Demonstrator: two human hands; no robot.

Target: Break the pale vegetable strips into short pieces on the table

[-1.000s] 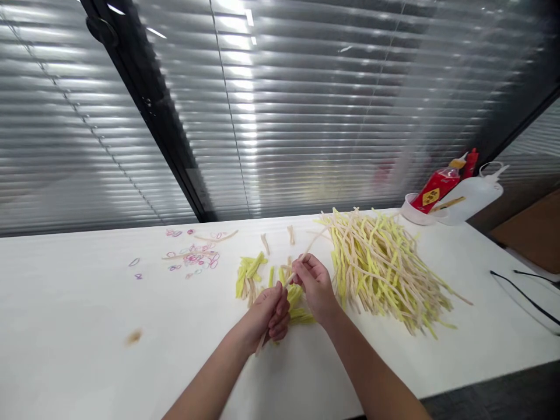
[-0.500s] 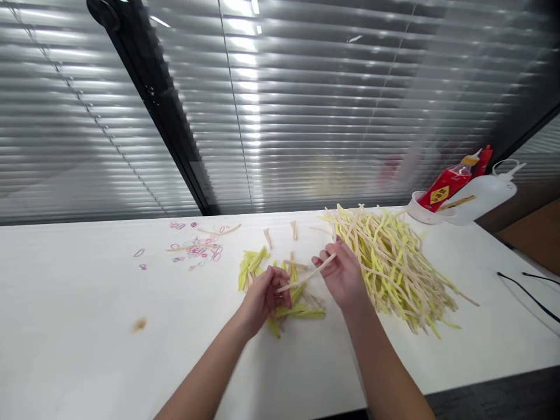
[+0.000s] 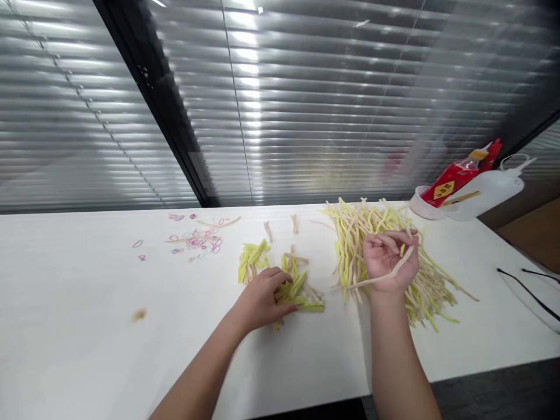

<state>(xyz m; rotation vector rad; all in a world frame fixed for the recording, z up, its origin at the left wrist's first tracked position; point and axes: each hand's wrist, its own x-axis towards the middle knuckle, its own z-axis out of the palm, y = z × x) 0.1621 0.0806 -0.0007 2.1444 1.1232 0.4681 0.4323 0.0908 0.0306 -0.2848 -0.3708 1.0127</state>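
Note:
My right hand (image 3: 391,262) is raised over the large pile of long yellow and beige strands (image 3: 350,251). Its fingers are curled round one beige strand (image 3: 380,279), whose free end trails to the left. My left hand (image 3: 265,296) rests at the smaller heap of short yellow and beige pieces (image 3: 300,286), thumb and fingers apart around some yellow ones. Whether it touches them I cannot tell. Just behind it lies a bundle of short yellow pieces (image 3: 251,256).
Small coloured rubber bands (image 3: 203,240) lie scattered at the left, with a few beige strands among them. Two short beige pieces, one of them here (image 3: 294,224), lie near the back edge. A red bottle (image 3: 450,185), a white squeeze bottle (image 3: 490,192) and a black cable (image 3: 525,291) are at the right.
My right hand has moved right, onto the large pile, carrying the beige strand. My left hand has let go of that strand's other end and spread its fingers over the short pieces.

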